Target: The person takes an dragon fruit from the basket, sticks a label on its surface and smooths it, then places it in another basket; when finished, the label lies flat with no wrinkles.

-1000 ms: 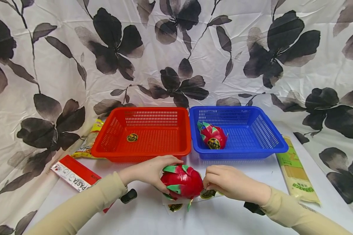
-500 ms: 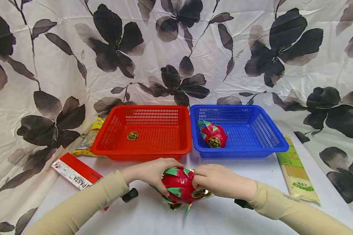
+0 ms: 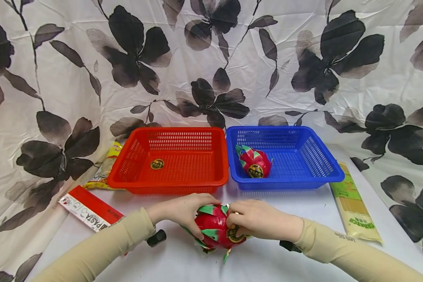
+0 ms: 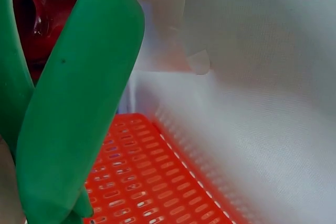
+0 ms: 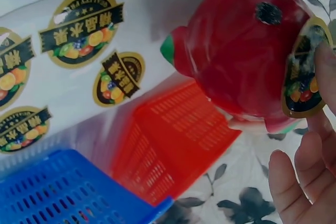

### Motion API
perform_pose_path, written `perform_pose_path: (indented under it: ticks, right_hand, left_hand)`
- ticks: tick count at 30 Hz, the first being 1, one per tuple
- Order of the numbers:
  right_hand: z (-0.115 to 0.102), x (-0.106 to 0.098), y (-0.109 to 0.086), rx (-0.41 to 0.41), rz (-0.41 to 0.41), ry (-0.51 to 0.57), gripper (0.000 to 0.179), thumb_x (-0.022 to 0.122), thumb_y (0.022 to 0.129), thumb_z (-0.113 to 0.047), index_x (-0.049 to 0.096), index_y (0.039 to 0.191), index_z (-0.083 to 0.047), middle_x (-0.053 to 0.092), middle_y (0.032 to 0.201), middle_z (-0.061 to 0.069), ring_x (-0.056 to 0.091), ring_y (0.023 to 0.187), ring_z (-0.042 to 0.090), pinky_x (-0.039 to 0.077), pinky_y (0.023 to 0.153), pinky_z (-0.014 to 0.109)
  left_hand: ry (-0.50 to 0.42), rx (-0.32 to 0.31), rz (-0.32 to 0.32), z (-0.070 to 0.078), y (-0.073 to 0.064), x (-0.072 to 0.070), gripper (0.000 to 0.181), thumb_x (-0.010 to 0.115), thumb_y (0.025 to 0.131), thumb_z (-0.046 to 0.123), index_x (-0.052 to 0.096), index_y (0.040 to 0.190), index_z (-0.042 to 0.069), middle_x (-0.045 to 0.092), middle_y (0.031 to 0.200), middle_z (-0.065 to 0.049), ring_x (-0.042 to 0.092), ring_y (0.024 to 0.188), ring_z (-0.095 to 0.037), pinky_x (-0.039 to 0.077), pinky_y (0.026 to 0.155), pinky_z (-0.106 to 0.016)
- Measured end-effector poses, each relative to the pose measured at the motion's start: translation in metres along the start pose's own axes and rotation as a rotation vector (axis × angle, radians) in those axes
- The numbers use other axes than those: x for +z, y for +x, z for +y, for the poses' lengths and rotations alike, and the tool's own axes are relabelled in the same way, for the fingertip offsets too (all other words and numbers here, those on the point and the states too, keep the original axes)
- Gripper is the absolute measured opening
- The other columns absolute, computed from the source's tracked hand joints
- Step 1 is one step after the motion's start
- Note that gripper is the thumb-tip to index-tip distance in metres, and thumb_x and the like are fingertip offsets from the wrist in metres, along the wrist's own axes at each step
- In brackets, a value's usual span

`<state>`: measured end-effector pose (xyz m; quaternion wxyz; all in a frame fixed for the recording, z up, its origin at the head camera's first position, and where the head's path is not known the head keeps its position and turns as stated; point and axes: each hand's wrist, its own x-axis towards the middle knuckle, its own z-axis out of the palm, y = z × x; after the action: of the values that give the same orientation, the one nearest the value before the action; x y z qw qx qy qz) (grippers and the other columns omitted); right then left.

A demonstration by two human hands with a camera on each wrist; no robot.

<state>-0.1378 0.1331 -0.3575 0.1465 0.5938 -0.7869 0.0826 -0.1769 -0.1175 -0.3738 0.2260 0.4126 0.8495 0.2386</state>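
Observation:
A red toy dragon fruit (image 3: 211, 223) with green-tipped scales is in front of the baskets in the head view. My left hand (image 3: 183, 211) grips its left side, thumb in front and fingers over the far side. On its right side is a black and gold fruit sticker (image 5: 304, 72). My right hand (image 3: 261, 219) touches this sticker, one digit pressing on it; the other fingers (image 5: 289, 182) are loosely bent, off the fruit. In the right wrist view a white sheet (image 5: 152, 3) carries several such stickers. Green scales (image 4: 79, 98) fill the left of the left wrist view.
A red basket (image 3: 169, 183) holding one sticker and a blue basket (image 3: 285, 181) holding another dragon fruit (image 3: 255, 162) stand behind. At left lie a pasta sauce box (image 3: 91, 207) and a yellow packet (image 3: 103, 170); at right, a noodle pack (image 3: 356, 207).
My right hand has moved left from beside the dragon fruit onto its right side, and the sticker now lies against the fruit. My left hand has kept its grip.

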Motion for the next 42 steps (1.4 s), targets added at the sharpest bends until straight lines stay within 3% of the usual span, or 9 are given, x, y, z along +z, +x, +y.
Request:
perform_pose_path:
  ticks: [17, 23, 28, 34, 37, 42]
  right_hand:
    - [0.0, 0.007, -0.005, 0.029, 0.01, 0.031, 0.039, 0.08, 0.068, -0.027, 0.057, 0.099, -0.022, 0.052, 0.099, -0.006, 0.056, 0.08, 0.007, 0.048, 0.067, 0.017]
    - [0.0, 0.006, -0.007, 0.111, -0.045, 0.105, 0.051, 0.071, 0.077, -0.041, 0.053, 0.118, -0.017, 0.052, 0.115, -0.002, 0.057, 0.098, 0.01, 0.051, 0.078, 0.024]
    - [0.003, 0.004, -0.012, 0.282, -0.082, 0.311, 0.053, 0.055, 0.088, -0.045, 0.046, 0.127, -0.01, 0.051, 0.121, 0.0, 0.056, 0.105, 0.014, 0.05, 0.087, 0.03]
    - [0.011, 0.006, -0.021, 0.509, -0.094, 0.625, 0.042, 0.048, 0.096, -0.025, 0.038, 0.134, -0.01, 0.051, 0.124, 0.004, 0.056, 0.099, 0.017, 0.05, 0.077, 0.027]
    - [0.016, 0.01, -0.024, 0.56, -0.096, 0.76, 0.04, 0.042, 0.098, -0.021, 0.037, 0.136, -0.009, 0.05, 0.127, 0.008, 0.056, 0.1, 0.021, 0.05, 0.078, 0.026]
    - [0.018, 0.017, -0.026, 0.576, -0.154, 0.989, 0.048, 0.039, 0.099, -0.031, 0.032, 0.139, -0.006, 0.046, 0.132, 0.014, 0.053, 0.109, 0.026, 0.05, 0.084, 0.028]
  left_hand:
    - [-0.009, -0.008, 0.0, 0.0, 0.0, 0.004, 0.084, 0.084, 0.06, 0.034, 0.046, 0.133, 0.015, 0.05, 0.127, 0.006, 0.047, 0.111, -0.009, 0.046, 0.09, -0.024]
    - [-0.022, 0.023, -0.003, 0.001, -0.001, 0.003, 0.083, 0.085, 0.06, 0.033, 0.046, 0.133, 0.015, 0.051, 0.126, 0.006, 0.047, 0.111, -0.008, 0.046, 0.089, -0.023]
    - [-0.03, 0.029, 0.017, 0.004, -0.004, 0.0, 0.084, 0.084, 0.06, 0.032, 0.046, 0.133, 0.017, 0.05, 0.128, 0.005, 0.047, 0.113, -0.011, 0.047, 0.087, -0.023]
    - [-0.039, 0.009, 0.018, 0.01, -0.005, -0.003, 0.085, 0.084, 0.062, 0.032, 0.043, 0.135, 0.021, 0.047, 0.13, 0.006, 0.045, 0.117, -0.013, 0.046, 0.087, -0.023]
    - [-0.032, 0.02, 0.012, 0.014, -0.006, -0.002, 0.086, 0.084, 0.063, 0.031, 0.041, 0.137, 0.023, 0.045, 0.131, 0.006, 0.044, 0.118, -0.012, 0.045, 0.088, -0.022]
    - [-0.001, 0.061, 0.013, 0.023, -0.006, 0.0, 0.087, 0.083, 0.064, 0.028, 0.039, 0.139, 0.022, 0.042, 0.134, 0.005, 0.044, 0.118, -0.012, 0.045, 0.089, -0.022]
